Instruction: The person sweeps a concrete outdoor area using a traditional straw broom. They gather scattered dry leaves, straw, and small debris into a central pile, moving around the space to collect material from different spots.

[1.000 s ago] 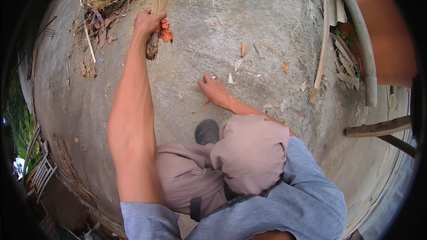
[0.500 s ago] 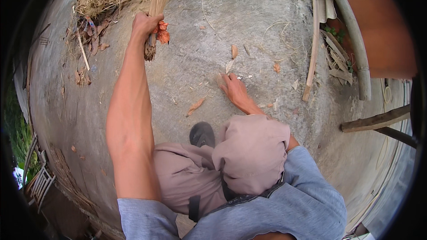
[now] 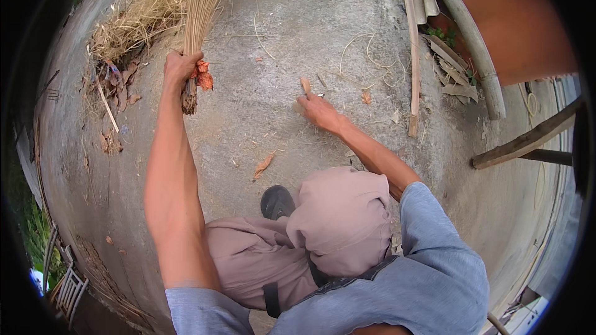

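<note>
My left hand (image 3: pixel 180 68) is closed round the lower end of a stick broom (image 3: pixel 202 12), a bundle of thin tan sticks raised from the ground. A crumpled orange-red piece of cloth or plastic (image 3: pixel 203 77) is at the grip beside my thumb. My right hand (image 3: pixel 318 111) reaches low over the concrete, fingers curled together. A small pale, blurred bit shows at its fingertips, too indistinct to name. Just beyond the knuckles lies a brown dry leaf (image 3: pixel 305 85); whether my fingers touch it I cannot tell.
A heap of dry straw (image 3: pixel 139 15) lies at the far left, dead leaves (image 3: pixel 127 80) beside it. Another curled leaf (image 3: pixel 264 165) is near my shoe (image 3: pixel 277 203). On the right are a wooden strip (image 3: pixel 411 56), a bamboo pole (image 3: pixel 469 31) and a wooden leg (image 3: pixel 528 139).
My right hand has reached farther out, up to the brown leaf, and now covers the place of a pale leaf. My left hand keeps its hold on the broom. The whole view has shifted slightly.
</note>
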### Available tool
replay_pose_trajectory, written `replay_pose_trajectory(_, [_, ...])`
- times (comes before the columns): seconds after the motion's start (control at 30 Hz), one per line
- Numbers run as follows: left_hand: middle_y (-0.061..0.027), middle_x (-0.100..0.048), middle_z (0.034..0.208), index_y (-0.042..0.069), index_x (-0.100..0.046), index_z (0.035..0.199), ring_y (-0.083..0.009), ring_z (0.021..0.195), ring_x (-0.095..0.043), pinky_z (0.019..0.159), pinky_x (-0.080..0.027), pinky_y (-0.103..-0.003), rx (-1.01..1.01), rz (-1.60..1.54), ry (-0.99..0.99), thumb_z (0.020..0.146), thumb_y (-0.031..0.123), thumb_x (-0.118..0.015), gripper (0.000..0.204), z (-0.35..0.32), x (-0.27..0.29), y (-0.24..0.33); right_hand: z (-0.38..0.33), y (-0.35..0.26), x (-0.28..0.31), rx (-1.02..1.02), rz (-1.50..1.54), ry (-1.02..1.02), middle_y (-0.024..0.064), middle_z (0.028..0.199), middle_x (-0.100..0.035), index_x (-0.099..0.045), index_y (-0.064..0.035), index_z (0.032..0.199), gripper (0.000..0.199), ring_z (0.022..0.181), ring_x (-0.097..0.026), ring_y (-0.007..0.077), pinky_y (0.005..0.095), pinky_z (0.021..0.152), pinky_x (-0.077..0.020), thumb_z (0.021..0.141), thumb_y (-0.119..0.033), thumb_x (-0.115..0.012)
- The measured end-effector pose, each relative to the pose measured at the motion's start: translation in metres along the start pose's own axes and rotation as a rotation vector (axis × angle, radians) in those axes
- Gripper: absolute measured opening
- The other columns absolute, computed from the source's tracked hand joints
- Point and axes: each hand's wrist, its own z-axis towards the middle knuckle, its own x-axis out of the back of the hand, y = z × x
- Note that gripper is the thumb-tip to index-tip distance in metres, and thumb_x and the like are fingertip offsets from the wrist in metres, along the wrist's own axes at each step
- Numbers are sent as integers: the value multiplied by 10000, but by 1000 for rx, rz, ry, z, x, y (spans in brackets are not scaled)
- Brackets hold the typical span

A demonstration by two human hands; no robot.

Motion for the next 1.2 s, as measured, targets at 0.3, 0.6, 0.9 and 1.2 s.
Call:
replay_pose_trajectory(0.3, [-73, -663, 682, -20, -660, 899, -129, 481, -581, 459, -473, -300, -56, -134, -18, 823, 171, -707, 210, 5, -7, -2, -54, -8, -9, -77, 66, 243, 197, 1094, -572, -515, -53, 1052, 249, 955, -621, 391, 509, 776, -506, 871, -131, -667])
replay_pose_trajectory(0.6, [-77, -668, 698, -17, -649, 904, -133, 536, -626, 466, -477, -292, -55, -153, -57, 839, 145, -691, 180, 25, -7, -6, -167, 84, 99, -544, 824, 59, 15, 813, -622, -596, -74, 965, 327, 736, -575, 101, 267, 639, -478, 896, -349, -757])
replay_pose_trajectory(0.9, [-62, -662, 694, -31, -705, 929, -136, 532, -591, 517, -462, -313, -83, -275, -120, 766, 229, -740, 309, 27, -33, 15, -206, 227, 169, -712, 531, 1261, 82, 987, -677, -629, -6, 1155, 316, 823, -661, 175, 305, 721, -548, 943, -238, -667])
replay_pose_trajectory(1.2, [-44, -649, 683, -7, -699, 923, -123, 499, -554, 475, -409, -307, -75, -189, -146, 792, 226, -745, 272, 27, -24, 8, -187, 150, 29, -613, -238, 576, 233, 1158, -475, -525, -38, 1254, 377, 1042, -571, 426, 509, 847, -500, 882, -24, -589])
